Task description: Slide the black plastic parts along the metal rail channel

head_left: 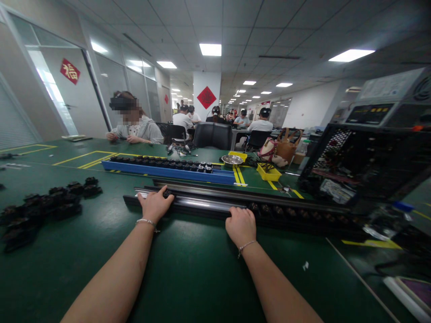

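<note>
A long black rail (198, 204) with a shiny inner face lies across the green table, and several small dark parts (279, 211) sit in its right stretch. Near its left end, my left hand (155, 204) is bent over the rail, with a small black part (166, 193) between thumb and forefinger. My right hand (240, 224) is closed over the near edge around the middle, its fingertips hidden behind that edge. A second dark rail (218, 190) runs parallel just behind.
Loose black parts (43, 204) are heaped at left. Beyond the rails stand a blue tray (168, 172) with black parts in a row, a metal dish (232, 159) and a yellow bin (268, 172). An open computer case (380, 166) stands at right. A person (138, 123) sits across the table.
</note>
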The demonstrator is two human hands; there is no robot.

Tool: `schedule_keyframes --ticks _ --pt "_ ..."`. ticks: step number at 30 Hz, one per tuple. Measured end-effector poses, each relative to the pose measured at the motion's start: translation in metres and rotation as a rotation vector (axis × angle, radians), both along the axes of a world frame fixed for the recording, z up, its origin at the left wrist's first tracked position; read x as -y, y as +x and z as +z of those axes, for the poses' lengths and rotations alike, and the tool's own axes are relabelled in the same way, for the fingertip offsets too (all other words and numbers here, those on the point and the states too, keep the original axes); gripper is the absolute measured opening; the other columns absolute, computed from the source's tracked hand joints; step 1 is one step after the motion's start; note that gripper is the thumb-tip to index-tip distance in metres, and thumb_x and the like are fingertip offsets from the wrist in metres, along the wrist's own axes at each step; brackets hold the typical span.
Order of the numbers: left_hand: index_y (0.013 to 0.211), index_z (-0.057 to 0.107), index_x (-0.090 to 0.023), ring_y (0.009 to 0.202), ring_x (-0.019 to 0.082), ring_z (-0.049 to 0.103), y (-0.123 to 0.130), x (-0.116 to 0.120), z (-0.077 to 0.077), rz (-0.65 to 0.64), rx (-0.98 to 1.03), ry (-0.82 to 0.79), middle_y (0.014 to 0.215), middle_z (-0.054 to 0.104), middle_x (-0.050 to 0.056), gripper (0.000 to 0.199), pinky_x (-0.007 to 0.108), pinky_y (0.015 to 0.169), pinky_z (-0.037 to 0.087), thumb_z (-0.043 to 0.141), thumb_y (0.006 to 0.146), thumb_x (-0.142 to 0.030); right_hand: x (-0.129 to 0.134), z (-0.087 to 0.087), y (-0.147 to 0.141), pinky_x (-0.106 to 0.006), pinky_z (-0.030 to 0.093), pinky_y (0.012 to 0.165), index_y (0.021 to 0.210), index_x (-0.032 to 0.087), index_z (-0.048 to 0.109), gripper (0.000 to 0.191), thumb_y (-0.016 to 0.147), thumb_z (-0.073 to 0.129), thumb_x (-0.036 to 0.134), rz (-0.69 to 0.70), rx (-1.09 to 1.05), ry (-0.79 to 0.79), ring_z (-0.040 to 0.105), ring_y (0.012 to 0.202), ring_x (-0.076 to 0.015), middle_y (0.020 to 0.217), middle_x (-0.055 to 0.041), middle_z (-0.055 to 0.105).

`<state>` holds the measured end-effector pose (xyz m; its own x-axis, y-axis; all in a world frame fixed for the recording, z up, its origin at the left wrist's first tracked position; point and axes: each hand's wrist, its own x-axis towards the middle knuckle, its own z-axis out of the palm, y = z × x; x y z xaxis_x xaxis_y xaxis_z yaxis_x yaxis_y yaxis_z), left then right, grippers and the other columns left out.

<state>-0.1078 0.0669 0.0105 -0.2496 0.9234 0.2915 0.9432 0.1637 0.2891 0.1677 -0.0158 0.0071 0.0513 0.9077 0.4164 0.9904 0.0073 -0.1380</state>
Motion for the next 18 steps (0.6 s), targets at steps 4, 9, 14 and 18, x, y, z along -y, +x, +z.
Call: schedule_keyframes --ticks 4,9,14,18 --pt "0.126 0.054 -0.027 0.116 0.031 0.048 0.0004 0.0006 0.0008 0.019 0.010 -0.005 0.107 0.065 0.015 0.057 0.065 0.103 0.003 0.033 0.078 -0.050 0.0002 0.0006 -0.0001 -0.033 0.023 0.093 0.084 0.019 0.063 0.020 0.076 0.044 0.016 -0.001 -0.010 -0.017 0.054 0.087 -0.0176 0.086 -0.0046 0.065" --pt "0.126 0.053 -0.027 0.116 0.031 0.048 0.0001 0.0017 0.0022 0.025 0.017 -0.013 0.108 0.065 0.015 0.058 0.064 0.103 0.003 0.033 0.077 -0.050 0.0003 0.0014 0.0001 -0.033 0.023 0.093 0.086 0.019 0.064 0.022 0.076 0.044 0.016 -0.002 -0.023 -0.026 0.054 0.088 -0.0175 0.088 -0.0042 0.066" --pt "0.127 0.053 -0.026 0.117 0.032 0.047 -0.0019 0.0018 0.0031 0.059 0.032 -0.017 0.111 0.064 0.015 0.059 0.063 0.103 0.005 0.034 0.077 -0.052 0.0008 0.0022 0.0001 -0.032 0.023 0.093 0.085 0.020 0.063 0.022 0.075 0.044 0.015 -0.005 -0.024 -0.025 0.054 0.088 -0.0171 0.087 -0.0040 0.066" --pt "0.127 0.053 -0.026 0.117 0.033 0.047 -0.0025 0.0016 0.0034 0.058 0.048 -0.017 0.113 0.063 0.015 0.059 0.063 0.103 0.005 0.036 0.076 -0.051 0.0014 0.0030 0.0001 -0.032 0.023 0.094 0.084 0.020 0.063 0.021 0.076 0.045 0.016 -0.005 -0.025 -0.029 0.054 0.087 -0.0172 0.086 -0.0038 0.066"
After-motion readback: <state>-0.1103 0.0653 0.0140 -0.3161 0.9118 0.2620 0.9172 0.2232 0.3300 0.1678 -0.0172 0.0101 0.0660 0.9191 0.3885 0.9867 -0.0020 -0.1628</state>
